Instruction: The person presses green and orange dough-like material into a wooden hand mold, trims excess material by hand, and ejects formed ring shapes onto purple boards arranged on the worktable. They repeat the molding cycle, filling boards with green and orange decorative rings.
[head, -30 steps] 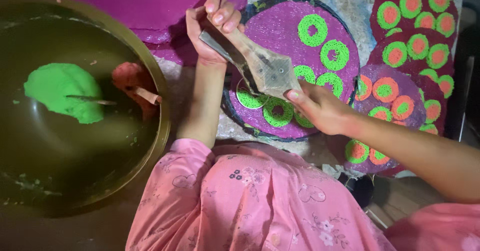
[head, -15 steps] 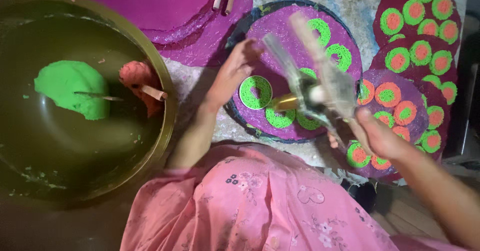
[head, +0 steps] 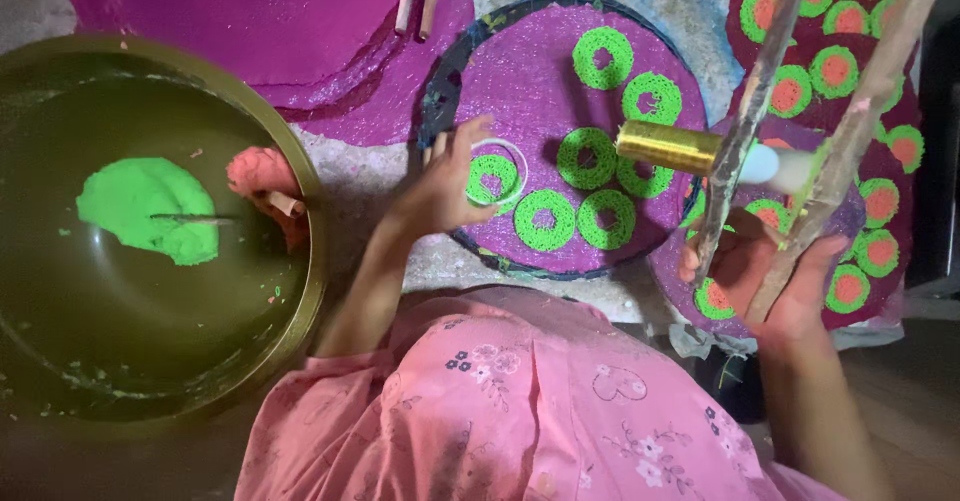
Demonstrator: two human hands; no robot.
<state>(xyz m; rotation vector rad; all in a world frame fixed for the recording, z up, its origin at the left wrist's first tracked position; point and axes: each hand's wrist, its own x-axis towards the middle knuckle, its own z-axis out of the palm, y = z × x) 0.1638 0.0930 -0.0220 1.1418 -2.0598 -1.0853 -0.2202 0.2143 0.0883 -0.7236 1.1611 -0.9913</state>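
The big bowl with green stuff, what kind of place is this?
Probably a home food-making spot on the floor: a big bowl holds green dough, and a round purple sheet carries green rings.

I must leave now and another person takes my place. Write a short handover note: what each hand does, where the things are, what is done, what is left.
Left hand: fingers on a small clear ring mould around a green ring on the purple disc.
Right hand: grips a long wooden press tool with a brass cylinder, lifted above the disc.
Bowl at left holds green paste and a pink lump.
Done: seven green rings on this disc; discs at right carry green rings with orange centres.
Left: this disc's rings have open centres, and bare space at its left.
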